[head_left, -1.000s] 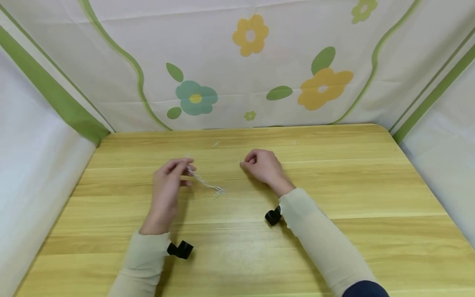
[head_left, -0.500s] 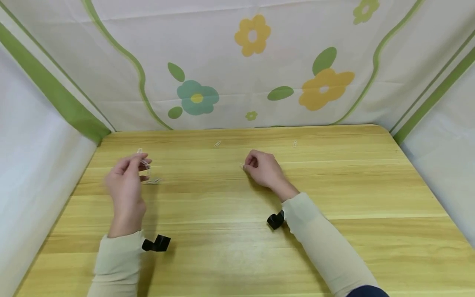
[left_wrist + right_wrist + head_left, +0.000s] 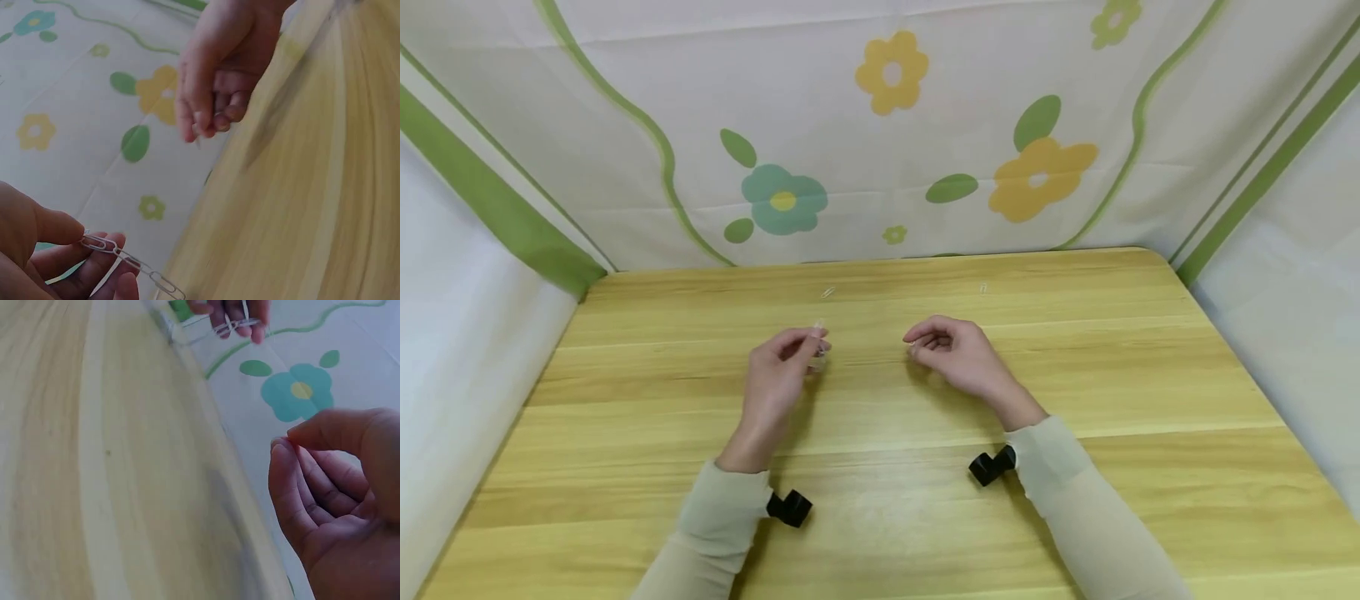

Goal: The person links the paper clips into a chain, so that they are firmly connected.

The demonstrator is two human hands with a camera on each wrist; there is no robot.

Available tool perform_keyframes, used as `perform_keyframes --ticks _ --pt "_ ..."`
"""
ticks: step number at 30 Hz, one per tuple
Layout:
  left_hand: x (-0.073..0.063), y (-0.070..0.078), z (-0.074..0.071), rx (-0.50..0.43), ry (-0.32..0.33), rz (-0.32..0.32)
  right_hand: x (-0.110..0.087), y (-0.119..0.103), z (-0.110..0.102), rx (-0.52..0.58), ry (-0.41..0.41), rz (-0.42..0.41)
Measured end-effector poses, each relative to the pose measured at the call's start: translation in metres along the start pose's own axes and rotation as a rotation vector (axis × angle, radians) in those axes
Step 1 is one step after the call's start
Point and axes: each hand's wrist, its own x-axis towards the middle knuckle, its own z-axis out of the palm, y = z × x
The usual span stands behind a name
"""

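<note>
Your left hand has swung back toward your right hand (head view), short of the bench's far edge; joining seems underway, calling next for aligned ends. Left wrist: left pinches the paperclip chain, right apparently a clip. Right wrist: thumb and fingertip meet, hiding it.

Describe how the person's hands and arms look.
The left hand and right hand are bare, with no gloves visible. Both long sleeves are plain pale beige, ending near the wrist. A small, angular black device juts from each sleeve's end; no cables show.
</note>
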Motion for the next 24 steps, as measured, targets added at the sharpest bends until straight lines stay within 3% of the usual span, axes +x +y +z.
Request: perform_keyframes --ticks 4,10,19,24 --pt "-0.005 0.000 0.020 0.044 -0.067 0.014 -0.005 -0.001 -0.006 0.096 -0.017 -0.019" --pt "-0.012 0.003 0.040 0.029 -0.158 0.019 -0.010 -0.002 -0.009 0.299 -0.044 -0.058" --pt "-0.019 0.011 0.048 0.051 -0.235 0.029 -0.014 -0.006 -0.011 0.460 -0.021 -0.137" --pt "-0.022 0.013 0.049 0.067 -0.247 0.038 -0.014 -0.006 -0.012 0.480 0.030 -0.195"
